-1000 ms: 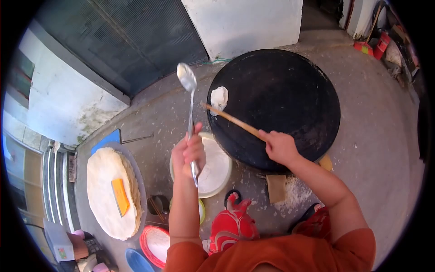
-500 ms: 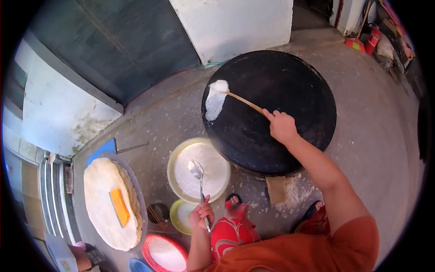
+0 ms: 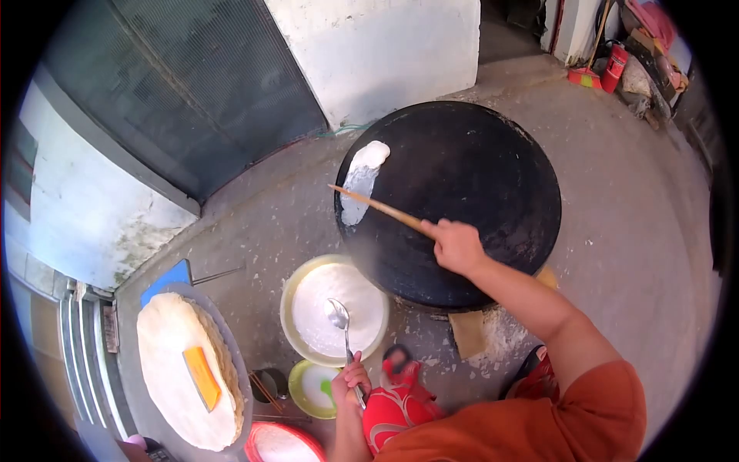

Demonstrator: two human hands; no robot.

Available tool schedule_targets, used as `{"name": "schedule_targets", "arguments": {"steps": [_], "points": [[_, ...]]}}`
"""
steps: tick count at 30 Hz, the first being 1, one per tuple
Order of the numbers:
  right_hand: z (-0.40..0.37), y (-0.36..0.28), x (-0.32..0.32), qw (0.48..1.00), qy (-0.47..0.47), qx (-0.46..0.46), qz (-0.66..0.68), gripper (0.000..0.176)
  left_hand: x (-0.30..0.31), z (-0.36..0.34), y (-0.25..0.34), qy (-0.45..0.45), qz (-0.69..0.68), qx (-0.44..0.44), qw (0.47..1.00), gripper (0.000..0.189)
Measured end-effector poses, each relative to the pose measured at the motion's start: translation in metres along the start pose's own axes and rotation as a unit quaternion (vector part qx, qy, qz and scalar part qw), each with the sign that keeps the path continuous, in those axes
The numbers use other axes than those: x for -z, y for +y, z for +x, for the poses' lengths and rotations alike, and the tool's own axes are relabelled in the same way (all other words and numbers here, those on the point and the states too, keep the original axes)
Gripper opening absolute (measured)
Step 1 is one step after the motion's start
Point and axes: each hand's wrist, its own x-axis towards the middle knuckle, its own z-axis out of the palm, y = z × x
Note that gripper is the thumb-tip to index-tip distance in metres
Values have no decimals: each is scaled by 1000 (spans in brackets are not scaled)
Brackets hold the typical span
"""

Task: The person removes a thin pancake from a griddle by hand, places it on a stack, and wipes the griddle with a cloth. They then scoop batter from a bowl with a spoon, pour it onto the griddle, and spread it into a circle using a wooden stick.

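My right hand [image 3: 458,246] is closed around one end of a long wooden stick [image 3: 385,212]. Its pointed far end reaches over the left rim of a large round black griddle [image 3: 469,177], across a smear of white batter. At the top of that smear sits a thicker lump of batter [image 3: 371,155], apart from the stick. In my left hand [image 3: 352,379] is a large metal spoon [image 3: 337,313], gripped by its handle. The spoon's bowl is above a pale green-rimmed basin [image 3: 288,308] of white batter.
Left of me, a stack of thin flatbreads [image 3: 173,362] carries an orange scraper [image 3: 202,377]. A small green bowl [image 3: 296,377] and a red basin [image 3: 312,443] stand by my left arm. A blue dustpan-like piece [image 3: 165,279] lies behind the stack. A broom [image 3: 585,77] is far right.
My right hand has drawn the stick toward me, off the batter lump, which stays on the griddle. The left hand still holds the spoon over the basin. The view has shifted slightly.
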Motion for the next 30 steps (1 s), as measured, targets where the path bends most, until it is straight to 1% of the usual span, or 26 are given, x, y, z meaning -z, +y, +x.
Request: {"name": "schedule_targets", "arguments": {"steps": [1, 2, 3, 5, 7, 8, 9, 11, 12, 13, 15, 17, 18, 19, 21, 22, 23, 25, 27, 28, 29, 30], "points": [[9, 11, -2, 997, 20, 11, -74, 41, 0, -1, -1, 4, -1, 1, 1000, 30], [24, 26, 2, 991, 0, -28, -130, 39, -2, -2, -3, 7, 3, 1, 1000, 29], [33, 45, -1, 989, 34, -51, -132, 37, -3, -2, -4, 9, 6, 0, 1000, 29], [37, 38, 2, 990, 10, -134, -34, 37, -1, -4, 1, 12, 7, 9, 1000, 29], [22, 12, -10, 980, 37, -165, 101, 39, -1, 0, 4, 6, 9, 25, 1000, 28], [15, -3, -7, 988, 28, -111, 103, 42, -1, 1, 5, 10, 11, 12, 1000, 28], [12, -17, -3, 996, -14, -51, 78, 42, -2, 1, 4, 15, 12, -3, 1000, 28], [31, -8, -3, 993, -55, -28, -100, 42, -4, 0, -1, 26, 12, -7, 1000, 28], [44, 19, -14, 990, 0, -41, -133, 41, -6, -1, -2, 31, 13, -12, 999, 28], [54, 40, -12, 987, 9, -79, -141, 41, -4, -1, 0, 31, 14, -11, 999, 28], [57, 43, -6, 988, 7, -132, -76, 38, 0, -1, 6, 46, 16, -11, 999, 29], [37, 21, -22, 982, 59, -166, 66, 36, 0, -1, 9, 46, 15, -11, 999, 29], [26, 11, -24, 983, 41, -153, 96, 34, 0, 1, 9, 46, 9, -18, 999, 29], [19, -3, -5, 992, -31, -106, 61, 36, 0, 4, 9, 44, 10, -14, 999, 29], [30, 22, -5, 992, 3, -77, -95, 38, 1, 3, 10, 46, 23, -19, 999, 29], [41, 45, -5, 983, 21, -107, -150, 40, 1, 1, 8, 50, 23, -18, 998, 29], [48, 67, -3, 983, 36, -125, -128, 42, -1, 0, 6, 49, 16, -4, 999, 30], [54, 59, 1, 980, 15, -188, -58, 40, -3, 1, 9, 44, 13, 14, 999, 30], [46, 28, -12, 978, 51, -196, 41, 40, 4, 6, 17, 26, 20, 14, 999, 30], [43, 3, 3, 980, -5, -187, 64, 43, 2, 9, 15, 24, 21, 18, 999, 30], [40, -3, -4, 993, -11, -113, 38, 43, 1, 9, 13, 27, 24, 8, 999, 30], [48, 2, -2, 993, -37, -102, -56, 37, 2, 8, 11, 33, 27, -4, 999, 30]]}}
